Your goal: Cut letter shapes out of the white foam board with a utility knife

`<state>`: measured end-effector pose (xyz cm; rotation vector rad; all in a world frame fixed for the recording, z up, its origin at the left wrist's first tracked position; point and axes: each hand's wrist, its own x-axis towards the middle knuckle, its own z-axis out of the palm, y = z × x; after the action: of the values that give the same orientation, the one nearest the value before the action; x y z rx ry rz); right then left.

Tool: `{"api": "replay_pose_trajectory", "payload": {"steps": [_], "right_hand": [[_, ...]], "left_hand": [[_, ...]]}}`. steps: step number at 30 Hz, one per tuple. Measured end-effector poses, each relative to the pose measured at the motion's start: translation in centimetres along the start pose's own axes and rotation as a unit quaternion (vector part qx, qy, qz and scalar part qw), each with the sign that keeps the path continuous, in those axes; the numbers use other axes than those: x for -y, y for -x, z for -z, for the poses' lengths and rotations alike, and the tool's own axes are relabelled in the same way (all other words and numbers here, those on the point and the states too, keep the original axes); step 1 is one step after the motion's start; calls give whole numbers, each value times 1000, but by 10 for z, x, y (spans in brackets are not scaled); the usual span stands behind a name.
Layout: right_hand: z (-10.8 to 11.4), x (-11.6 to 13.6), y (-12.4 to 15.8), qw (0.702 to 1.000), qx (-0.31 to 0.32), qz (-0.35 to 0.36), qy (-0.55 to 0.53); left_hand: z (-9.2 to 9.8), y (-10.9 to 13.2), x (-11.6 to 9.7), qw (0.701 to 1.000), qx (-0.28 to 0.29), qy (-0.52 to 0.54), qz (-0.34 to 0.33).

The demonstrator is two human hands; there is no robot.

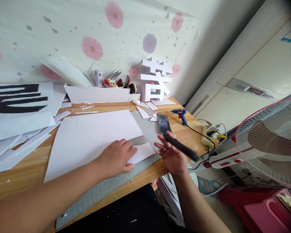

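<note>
My left hand lies palm down with fingers spread, pressing on a large white sheet of board and on the edge of a smaller white board piece. Both pieces rest on a grey-green cutting mat. Just right of the small piece, my right hand is raised palm up. Between its thumb and fingers sits a long black tool that looks like a utility knife; motion smears its outer end, and no blade can be made out.
A dark phone lies on the mat, beside a blue glue gun. A white 3D character stands behind scraps. At the back is a white box; paper strips lie left. Right stand a power strip and a fan.
</note>
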<state>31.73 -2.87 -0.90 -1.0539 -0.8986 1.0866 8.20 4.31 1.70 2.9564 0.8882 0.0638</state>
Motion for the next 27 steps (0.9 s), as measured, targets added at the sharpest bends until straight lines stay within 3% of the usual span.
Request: {"api": "replay_pose_trajectory", "payload": {"steps": [7, 13, 19, 22, 27], "right_hand": [[-7, -24, -13, 978, -50, 148, 137], [-21, -15, -27, 945, -41, 128, 299], [-42, -6, -35, 899, -52, 150, 408], [-44, -13, -35, 884, -61, 167, 432], [-43, -23, -37, 886, -44, 181, 425]], "left_hand": [[6, -8, -6, 995, 18, -57, 73], [2, -18, -5, 994, -10, -59, 97], [-8, -13, 5, 998, -39, -14, 56], [-11, -11, 9, 998, -40, -5, 41], [-12, -10, 14, 999, -32, -1, 14]]}}
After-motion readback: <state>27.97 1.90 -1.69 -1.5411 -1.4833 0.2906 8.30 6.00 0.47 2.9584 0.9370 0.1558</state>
